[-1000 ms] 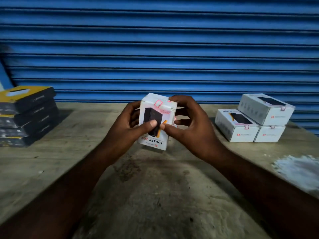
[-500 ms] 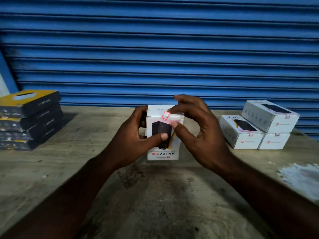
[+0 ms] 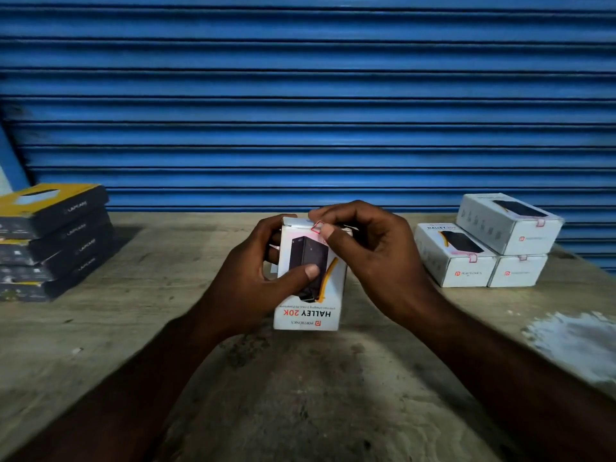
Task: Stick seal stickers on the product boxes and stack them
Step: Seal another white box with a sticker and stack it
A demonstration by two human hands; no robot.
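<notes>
- Since 1 s ago the product box [image 3: 313, 311] has been swinging upright to face the camera, and the right thumb has been climbing from the front panel to the top edge.
- The left hand [image 3: 253, 278] is gripping the box, thumb lying across the printed front, fingers curling round the far side.
- The right hand [image 3: 373, 258] is pinching the seal sticker [image 3: 318, 226] at the top front edge, thumb pad pressing where it is folding over the corner.
- The box is standing on end with its print upside down, low over the wooden table [image 3: 300, 395]; whether it is resting there I cannot tell.
- Doing this well probably means rubbing the thumb from the fold outward on both faces while the left hand is bracing, so no corner is lifting.
- To the right, 3 sealed white boxes [image 3: 450, 261] are waiting as the stack, 1 sitting on 2, near enough for the right hand.
- A stack of dark boxes [image 3: 50, 241] is sitting well apart on the left.
</notes>
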